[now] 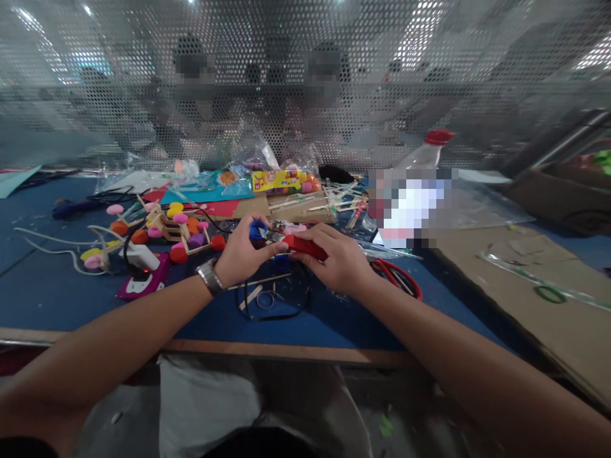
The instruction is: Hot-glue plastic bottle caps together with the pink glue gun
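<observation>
The purple power strip (pixel 162 273) serves as the landmark, a white adapter (pixel 143 257) standing on it with a small red light glowing beside. To its right and slightly beyond, both hands meet. The right hand (pixel 337 257) is closed around a red-handled tool (pixel 305 247); its metal end points toward the left hand (pixel 243 254) — partly covered by fingers and too small to make out whether it bites on anything. The left hand curls its fingers around a blue piece (pixel 258 232), most of which is hidden, so its shape cannot be told. The left thumb reaches just beside the metal end; whether they touch is unclear.

Just beyond the power strip, a small wooden stick build with coloured pads (pixel 186 229) overlaps itself too much to trace. Nearer than the hands and right of the strip lie a black cord loop (pixel 281 317), a purple ring (pixel 265 299) and short sticks (pixel 251 297). Far to the strip's right, a red loop (pixel 414 280) is cut off by the right forearm, and a bright screen (pixel 413 210) is pixelated — unreadable. Well beyond the strip, figures behind the perforated panel (pixel 286 102) are blurred.
</observation>
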`<state>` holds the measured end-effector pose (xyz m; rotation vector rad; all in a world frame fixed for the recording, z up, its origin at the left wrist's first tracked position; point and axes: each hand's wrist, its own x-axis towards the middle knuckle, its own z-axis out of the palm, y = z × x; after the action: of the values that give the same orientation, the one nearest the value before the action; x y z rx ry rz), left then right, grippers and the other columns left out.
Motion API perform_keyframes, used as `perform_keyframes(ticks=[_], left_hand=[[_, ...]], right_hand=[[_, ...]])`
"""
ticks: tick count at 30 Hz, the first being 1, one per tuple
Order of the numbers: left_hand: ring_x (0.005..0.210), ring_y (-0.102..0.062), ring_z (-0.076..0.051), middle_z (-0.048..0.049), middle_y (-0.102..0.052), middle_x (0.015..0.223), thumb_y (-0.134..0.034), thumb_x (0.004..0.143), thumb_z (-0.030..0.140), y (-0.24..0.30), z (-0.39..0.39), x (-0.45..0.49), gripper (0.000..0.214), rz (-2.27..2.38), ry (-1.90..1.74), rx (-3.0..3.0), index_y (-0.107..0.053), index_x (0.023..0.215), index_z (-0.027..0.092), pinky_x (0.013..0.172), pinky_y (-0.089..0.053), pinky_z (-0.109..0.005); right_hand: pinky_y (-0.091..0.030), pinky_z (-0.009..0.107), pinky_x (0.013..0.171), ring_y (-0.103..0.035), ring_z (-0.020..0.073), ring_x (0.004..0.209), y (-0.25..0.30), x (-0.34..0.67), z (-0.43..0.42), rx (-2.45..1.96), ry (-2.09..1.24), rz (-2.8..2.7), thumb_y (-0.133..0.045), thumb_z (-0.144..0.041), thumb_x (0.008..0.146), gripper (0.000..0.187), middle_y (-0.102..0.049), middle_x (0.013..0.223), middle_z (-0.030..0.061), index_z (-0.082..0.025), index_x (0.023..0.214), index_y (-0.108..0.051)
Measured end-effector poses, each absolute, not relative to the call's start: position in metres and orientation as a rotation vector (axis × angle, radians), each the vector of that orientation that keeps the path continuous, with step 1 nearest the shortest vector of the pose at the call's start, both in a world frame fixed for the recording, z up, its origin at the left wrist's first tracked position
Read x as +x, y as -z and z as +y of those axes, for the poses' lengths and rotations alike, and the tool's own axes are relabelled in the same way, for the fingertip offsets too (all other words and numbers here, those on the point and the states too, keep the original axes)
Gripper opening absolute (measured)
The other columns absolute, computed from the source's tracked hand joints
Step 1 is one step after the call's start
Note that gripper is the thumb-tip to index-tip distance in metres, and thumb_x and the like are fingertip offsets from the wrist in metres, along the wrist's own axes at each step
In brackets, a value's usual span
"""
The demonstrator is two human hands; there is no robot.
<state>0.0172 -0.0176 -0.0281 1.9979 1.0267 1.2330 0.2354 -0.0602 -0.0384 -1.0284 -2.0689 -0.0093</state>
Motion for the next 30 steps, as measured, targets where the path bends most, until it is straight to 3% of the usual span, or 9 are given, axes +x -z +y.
perform_keyframes(ticks=[4,13,22,30], left_hand=[[0.067,-0.056,-0.013,-0.0008,-0.057,0.089,-0.08,0.072,0.061,0.0306,-0.0158,0.0163,0.067,0.951,-1.226,1.884,-0.045,0.115,0.022,0.061,-0.049,-0.028],[0.062,-0.054,-0.013,0.0007,-0.054,0.083,-0.079,0.074,0.059,0.0312,-0.0199,0.0173,0.066,0.981,-1.162,1.975,-0.047,0.117,0.02,0.058,-0.049,-0.028],[0.065,-0.051,-0.012,0.0003,-0.054,0.085,-0.074,0.074,0.068,0.0305,-0.0172,0.0141,0.062,0.991,-1.129,2.022,-0.047,0.103,0.02,0.061,-0.043,-0.027],[0.062,-0.05,-0.013,0.0034,-0.052,0.074,-0.075,0.074,0.066,0.0286,-0.0168,0.0145,0.057,1.028,-1.175,2.05,-0.048,0.094,0.021,0.061,-0.041,-0.028]], right_hand=[[-0.058,0.041,0.086,-0.07,0.0273,0.1,0.0393,0.2367,-0.0583,-1.074,-0.004,-2.045,-0.067,-0.037,0.092,0.032,-0.072,0.108,0.0116,-0.021,0.12,-0.067],[-0.058,0.041,0.087,-0.071,0.0277,0.102,0.0394,0.2345,-0.0602,-1.071,0.019,-2.063,-0.067,-0.042,0.092,0.032,-0.073,0.11,0.012,-0.022,0.117,-0.067],[-0.059,0.039,0.085,-0.072,0.0269,0.1,0.0374,0.2336,-0.063,-1.044,0.05,-2.078,-0.066,-0.041,0.093,0.029,-0.074,0.107,0.0114,-0.022,0.116,-0.068],[-0.059,0.04,0.086,-0.071,0.0273,0.103,0.0359,0.2346,-0.0634,-1.04,0.047,-2.093,-0.065,-0.04,0.094,0.03,-0.073,0.11,0.0124,-0.021,0.116,-0.068]])
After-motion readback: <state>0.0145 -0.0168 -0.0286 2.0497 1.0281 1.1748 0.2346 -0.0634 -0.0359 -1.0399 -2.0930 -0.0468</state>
